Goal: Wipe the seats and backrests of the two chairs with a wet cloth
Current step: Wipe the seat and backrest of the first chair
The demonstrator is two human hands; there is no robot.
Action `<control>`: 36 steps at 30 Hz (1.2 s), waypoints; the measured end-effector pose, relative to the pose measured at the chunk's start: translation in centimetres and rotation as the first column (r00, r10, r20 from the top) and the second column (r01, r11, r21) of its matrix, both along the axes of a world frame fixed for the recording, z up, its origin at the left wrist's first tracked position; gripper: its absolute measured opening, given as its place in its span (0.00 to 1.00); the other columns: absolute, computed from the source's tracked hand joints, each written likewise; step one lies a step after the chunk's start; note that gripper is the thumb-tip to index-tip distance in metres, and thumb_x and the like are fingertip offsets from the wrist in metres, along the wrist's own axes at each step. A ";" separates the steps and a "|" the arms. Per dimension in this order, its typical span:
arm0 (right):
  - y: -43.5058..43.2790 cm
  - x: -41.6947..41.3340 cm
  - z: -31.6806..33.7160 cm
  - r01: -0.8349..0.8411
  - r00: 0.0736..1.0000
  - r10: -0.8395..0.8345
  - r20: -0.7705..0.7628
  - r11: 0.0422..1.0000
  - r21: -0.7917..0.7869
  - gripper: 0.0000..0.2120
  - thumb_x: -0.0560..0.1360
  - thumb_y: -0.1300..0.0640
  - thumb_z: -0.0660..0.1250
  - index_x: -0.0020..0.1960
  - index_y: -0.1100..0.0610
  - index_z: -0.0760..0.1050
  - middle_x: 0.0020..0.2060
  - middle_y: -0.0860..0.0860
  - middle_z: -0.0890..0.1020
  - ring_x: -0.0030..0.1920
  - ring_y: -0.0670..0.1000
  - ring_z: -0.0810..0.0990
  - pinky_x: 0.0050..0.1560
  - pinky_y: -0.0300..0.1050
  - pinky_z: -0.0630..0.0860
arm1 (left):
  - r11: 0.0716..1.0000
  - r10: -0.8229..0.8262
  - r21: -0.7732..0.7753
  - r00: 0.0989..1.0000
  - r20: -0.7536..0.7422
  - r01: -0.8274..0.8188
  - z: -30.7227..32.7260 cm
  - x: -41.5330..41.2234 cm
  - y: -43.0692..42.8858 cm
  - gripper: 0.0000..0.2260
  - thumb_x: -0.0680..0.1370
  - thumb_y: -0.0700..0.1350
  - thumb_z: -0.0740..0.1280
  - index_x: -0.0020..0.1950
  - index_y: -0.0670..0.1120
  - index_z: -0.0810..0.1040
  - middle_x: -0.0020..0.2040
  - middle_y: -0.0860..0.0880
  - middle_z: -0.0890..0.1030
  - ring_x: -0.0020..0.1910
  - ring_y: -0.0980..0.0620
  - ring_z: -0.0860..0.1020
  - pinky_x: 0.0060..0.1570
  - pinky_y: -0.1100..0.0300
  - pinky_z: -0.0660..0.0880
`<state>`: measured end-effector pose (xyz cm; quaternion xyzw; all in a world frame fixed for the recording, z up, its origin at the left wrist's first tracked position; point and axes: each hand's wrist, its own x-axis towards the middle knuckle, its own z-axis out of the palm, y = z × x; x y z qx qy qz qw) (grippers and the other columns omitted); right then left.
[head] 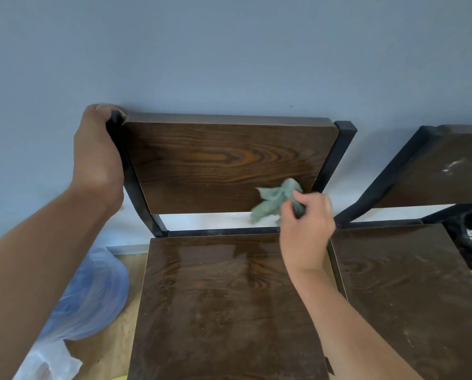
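Both hands are busy: the left hand (97, 157) clamps the stiff backrest (226, 165) by its frame corner, while the right hand (306, 229) bunches the limp, soft cloth (273, 201), likely best gripped balled

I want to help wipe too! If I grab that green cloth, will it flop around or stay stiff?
Probably floppy: the green cloth bunches and droops from the right hand. It likely weighs little, since a few fingers pinch it. It may feel damp; the seat below looks shiny.
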<state>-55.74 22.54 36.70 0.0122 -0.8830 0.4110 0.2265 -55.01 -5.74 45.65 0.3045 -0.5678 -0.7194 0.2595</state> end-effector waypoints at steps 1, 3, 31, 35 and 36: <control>0.6 0.2 -0.5 0.080 0.994 -0.077 0.082 0.996 -0.031 0.05 0.77 0.62 0.71 0.53 0.60 0.79 0.48 0.50 0.76 0.45 0.45 0.76 0.47 0.38 0.80 | 1.000 -0.003 0.002 1.000 -0.002 0.003 0.0 0.0 0.0 0.05 0.69 0.53 0.63 0.36 0.55 0.77 0.38 0.58 0.76 0.43 0.53 0.73 0.44 0.57 0.69; 0.3 0.8 -1.4 0.155 0.970 -0.146 0.193 0.987 -0.031 0.06 0.78 0.61 0.71 0.55 0.59 0.79 0.50 0.49 0.76 0.48 0.44 0.77 0.50 0.41 0.82 | 1.000 -0.002 0.008 1.000 -0.008 0.002 -0.1 0.0 0.0 0.05 0.70 0.52 0.63 0.37 0.55 0.76 0.39 0.58 0.76 0.43 0.53 0.73 0.44 0.57 0.69; -9.9 3.3 -3.0 -0.524 0.844 0.481 0.239 0.643 0.558 0.05 0.79 0.63 0.68 0.54 0.59 0.78 0.50 0.52 0.74 0.51 0.50 0.77 0.49 0.41 0.79 | 0.997 -0.079 -0.019 0.996 0.042 0.080 -0.3 0.2 -0.5 0.07 0.75 0.52 0.60 0.40 0.53 0.74 0.41 0.56 0.74 0.43 0.53 0.71 0.47 0.56 0.68; -5.5 4.3 -8.0 -0.325 0.875 0.098 0.474 0.844 0.426 0.08 0.78 0.63 0.70 0.57 0.59 0.78 0.56 0.52 0.73 0.49 0.50 0.82 0.49 0.42 0.83 | 0.996 -0.090 0.000 0.996 0.017 0.090 -0.6 0.0 -0.5 0.06 0.76 0.51 0.59 0.42 0.50 0.69 0.42 0.53 0.69 0.43 0.51 0.65 0.47 0.54 0.65; -4.8 4.8 -8.7 -0.276 0.863 0.032 0.505 0.866 0.417 0.08 0.77 0.64 0.70 0.57 0.60 0.79 0.55 0.52 0.74 0.51 0.51 0.82 0.51 0.43 0.82 | 0.995 -0.096 0.005 0.995 0.009 0.096 -0.7 -0.1 -0.7 0.06 0.75 0.51 0.59 0.44 0.49 0.68 0.43 0.52 0.68 0.44 0.50 0.65 0.47 0.53 0.65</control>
